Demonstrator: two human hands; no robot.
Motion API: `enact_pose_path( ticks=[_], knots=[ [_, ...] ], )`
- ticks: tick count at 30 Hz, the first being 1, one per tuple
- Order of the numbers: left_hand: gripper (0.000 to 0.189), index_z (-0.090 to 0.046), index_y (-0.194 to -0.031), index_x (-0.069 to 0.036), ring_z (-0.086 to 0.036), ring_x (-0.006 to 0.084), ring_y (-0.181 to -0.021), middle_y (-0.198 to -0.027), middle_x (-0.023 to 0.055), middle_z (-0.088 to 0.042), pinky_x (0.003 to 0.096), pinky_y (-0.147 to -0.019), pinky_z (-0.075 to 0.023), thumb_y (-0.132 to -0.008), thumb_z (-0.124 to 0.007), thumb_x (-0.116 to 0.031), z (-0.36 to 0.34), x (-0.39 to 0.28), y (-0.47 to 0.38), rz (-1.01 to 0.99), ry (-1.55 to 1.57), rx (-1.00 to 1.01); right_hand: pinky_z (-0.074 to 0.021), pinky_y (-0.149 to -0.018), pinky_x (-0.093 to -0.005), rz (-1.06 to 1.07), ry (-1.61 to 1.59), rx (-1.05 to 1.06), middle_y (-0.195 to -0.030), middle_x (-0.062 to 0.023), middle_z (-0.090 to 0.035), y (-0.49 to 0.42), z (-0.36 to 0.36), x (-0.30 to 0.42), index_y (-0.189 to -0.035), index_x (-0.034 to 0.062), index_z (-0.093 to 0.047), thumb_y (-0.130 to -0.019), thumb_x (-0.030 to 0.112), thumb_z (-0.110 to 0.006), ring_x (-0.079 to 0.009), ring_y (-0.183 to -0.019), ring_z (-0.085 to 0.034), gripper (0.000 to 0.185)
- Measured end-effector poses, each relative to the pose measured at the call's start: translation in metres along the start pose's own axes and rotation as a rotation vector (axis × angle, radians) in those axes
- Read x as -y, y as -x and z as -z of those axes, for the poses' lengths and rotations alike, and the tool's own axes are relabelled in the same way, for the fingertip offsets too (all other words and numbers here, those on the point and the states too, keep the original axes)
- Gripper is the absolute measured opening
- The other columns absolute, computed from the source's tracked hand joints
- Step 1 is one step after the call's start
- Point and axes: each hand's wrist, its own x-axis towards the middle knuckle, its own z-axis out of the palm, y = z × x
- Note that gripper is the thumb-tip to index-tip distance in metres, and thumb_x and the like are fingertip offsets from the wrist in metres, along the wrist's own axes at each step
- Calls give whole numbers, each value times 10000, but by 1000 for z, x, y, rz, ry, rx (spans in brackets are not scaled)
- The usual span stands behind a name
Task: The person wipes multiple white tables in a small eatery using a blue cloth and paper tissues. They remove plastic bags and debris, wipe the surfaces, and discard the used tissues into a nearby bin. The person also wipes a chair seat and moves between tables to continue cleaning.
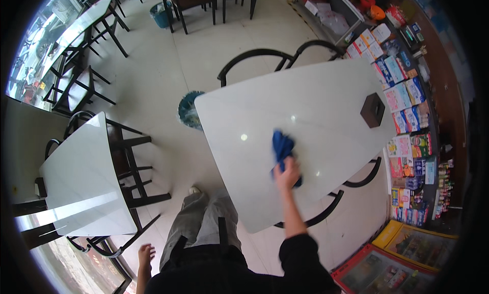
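Observation:
My right hand (288, 174) is closed on a blue cloth (283, 145), which lies bunched on the white tabletop (244, 106) in front of me; hand and cloth are slightly blurred. Part of the cloth sticks out beyond the fingers towards the far side, and a smaller part shows below the hand. My left hand (146, 252) hangs low at my left side, away from the table, its fingers apart and nothing in them. A dark brown tissue box (372, 110) stands near the right end of the same tabletop.
Black-framed chairs (255, 54) stand along both long sides of the table. A lined waste bin (191, 109) is by its left corner. Another white table (86, 171) with chairs stands to the left. Stacked packaged goods (407, 118) line the right, with glass-topped freezers (386, 269) at the lower right.

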Motion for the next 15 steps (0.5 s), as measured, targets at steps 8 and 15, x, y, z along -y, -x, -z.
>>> enact_pose_path(
  ticks=[8, 15],
  knots=[
    [268, -583, -1136, -55, -662, 217, -812, -953, 98, -679, 326, -673, -506, -890, -565, -158, -17, -11, -28, 34, 30, 132, -500, -743, -466, 489, -244, 125, -1108, -96, -613, 90, -28, 160, -962, 155, -656, -615, 240, -783, -329, -929, -602, 379],
    [202, -662, -1005, -32, -663, 150, -717, -858, 84, -705, 281, -611, -505, -820, -630, -108, -58, -132, -110, -259, 27, 98, -505, -812, -449, 749, -179, 173, -1132, -69, -624, -34, -110, 268, -970, 160, -671, -656, 279, -770, -302, -998, -598, 350]
  ],
)
